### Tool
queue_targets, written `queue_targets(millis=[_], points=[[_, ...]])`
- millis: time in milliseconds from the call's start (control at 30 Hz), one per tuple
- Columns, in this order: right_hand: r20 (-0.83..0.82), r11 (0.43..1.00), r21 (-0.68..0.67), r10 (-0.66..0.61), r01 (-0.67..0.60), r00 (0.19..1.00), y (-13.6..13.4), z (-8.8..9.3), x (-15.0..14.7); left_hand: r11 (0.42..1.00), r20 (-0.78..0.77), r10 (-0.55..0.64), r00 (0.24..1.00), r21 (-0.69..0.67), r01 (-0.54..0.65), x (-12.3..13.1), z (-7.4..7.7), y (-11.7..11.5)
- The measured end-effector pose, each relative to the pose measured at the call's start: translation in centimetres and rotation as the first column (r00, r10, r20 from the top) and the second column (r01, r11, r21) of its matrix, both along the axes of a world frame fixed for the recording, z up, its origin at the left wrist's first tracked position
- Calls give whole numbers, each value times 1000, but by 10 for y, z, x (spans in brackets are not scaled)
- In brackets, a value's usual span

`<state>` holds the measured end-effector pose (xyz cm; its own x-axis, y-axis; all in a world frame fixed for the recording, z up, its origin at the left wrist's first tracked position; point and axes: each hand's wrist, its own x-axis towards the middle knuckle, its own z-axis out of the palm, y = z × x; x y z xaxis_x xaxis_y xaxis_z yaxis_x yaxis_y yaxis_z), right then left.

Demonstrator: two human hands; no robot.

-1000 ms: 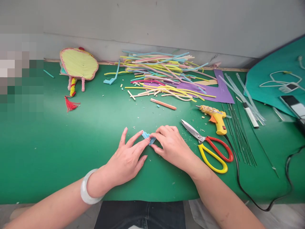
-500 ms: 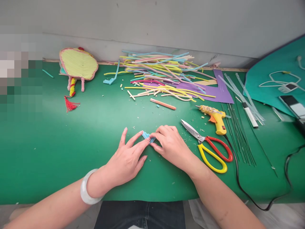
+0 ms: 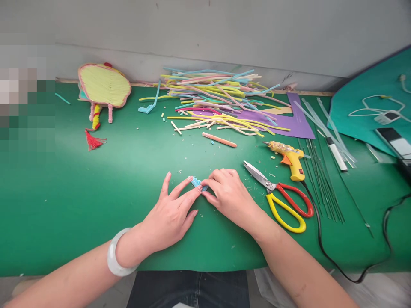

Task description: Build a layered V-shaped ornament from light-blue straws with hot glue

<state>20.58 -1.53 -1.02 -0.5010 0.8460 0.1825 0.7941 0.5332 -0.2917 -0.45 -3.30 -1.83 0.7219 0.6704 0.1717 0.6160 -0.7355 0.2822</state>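
A small bundle of short light-blue strips [image 3: 195,182] lies on the green tabletop between my hands. My left hand [image 3: 175,214], with a pale bangle at the wrist, rests with its fingers spread; two fingertips touch the strips. The thumb and forefinger of my right hand [image 3: 229,194] pinch the right end of the bundle and hide part of it. Just right of that hand lie scissors [image 3: 271,187] with one red and one yellow handle, their blades partly apart. Small pale scraps are scattered around the hands.
A yellow glue gun [image 3: 290,160] lies behind the scissors, its black cord running down the right side. Green wires [image 3: 324,184], clear sticks and a white marker [image 3: 337,156] are nearby. Coloured fuzzy strips [image 3: 218,92] cover purple sheet material [image 3: 298,119]; a tasselled fan-shaped craft [image 3: 104,85] sits left.
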Motion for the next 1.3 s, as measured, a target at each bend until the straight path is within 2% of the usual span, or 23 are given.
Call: queue_targets(millis=[467, 700, 800, 900, 1033, 1100, 1200, 1300], points=[[-12, 1000, -3, -16, 16, 1000, 1, -2, 0, 1000, 1, 1, 1000, -3, -1, -1, -1, 0], [-122, 996, -67, -63, 55, 991, -1, 4, 1, 1000, 18, 10, 1000, -15, -10, -1, 0, 0], [-164, 993, -63, -113, 104, 980, 2, 3, 5, 1000, 7, 10, 1000, -19, -10, -1, 1, 0], [-214, 977, -35, -211, 208, 954, 7, 0, 10, 1000, 12, 8, 1000, -28, -7, -1, 3, 0], [-259, 943, -5, -323, 333, 910, 13, -4, 18, 1000, 120, -2, 993, -8, 3, -3, 4, 1], [-274, 934, -22, -349, 357, 896, 15, -4, 21, 999, 224, 31, 974, 18, -36, -5, 3, 3], [-347, 921, -103, -388, 377, 854, 17, -3, 25, 979, 388, 178, 904, 24, -202, -10, 1, 8], [-434, 888, -176, -457, 424, 776, 19, -2, 30, 927, 416, 371, 830, -107, -360, -15, 1, 14]])
